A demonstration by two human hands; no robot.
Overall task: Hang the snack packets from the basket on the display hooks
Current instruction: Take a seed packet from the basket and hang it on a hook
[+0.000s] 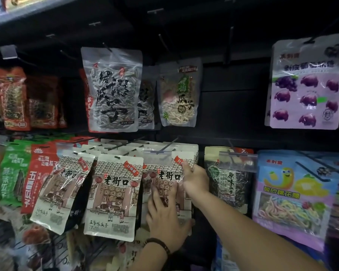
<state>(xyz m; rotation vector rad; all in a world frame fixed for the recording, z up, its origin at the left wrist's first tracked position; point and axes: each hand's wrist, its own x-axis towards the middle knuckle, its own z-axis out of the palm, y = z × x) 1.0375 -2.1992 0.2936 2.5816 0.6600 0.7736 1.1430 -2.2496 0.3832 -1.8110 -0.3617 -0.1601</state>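
A beige snack packet (pixel 165 178) with a drawn house front hangs at the front of the third row of the same packets, under a black display hook (pixel 169 145). My left hand (pixel 167 218), with a dark bead bracelet, lies spread on the packet's lower front, its thumb round the right edge. Above it, my right hand (pixel 195 179) pinches the packet's upper right corner, thumb in front and fingers behind. Two matching packets (pixel 112 194) hang on hooks to the left. No basket shows in this view.
Clear seed packets (pixel 111 89) hang on the upper row, with a purple sweets packet (pixel 305 85) at the far right. A dark seed packet (pixel 228 177) and a pastel candy packet (pixel 294 194) hang right of my hands. Red and green packets (pixel 22 173) fill the left.
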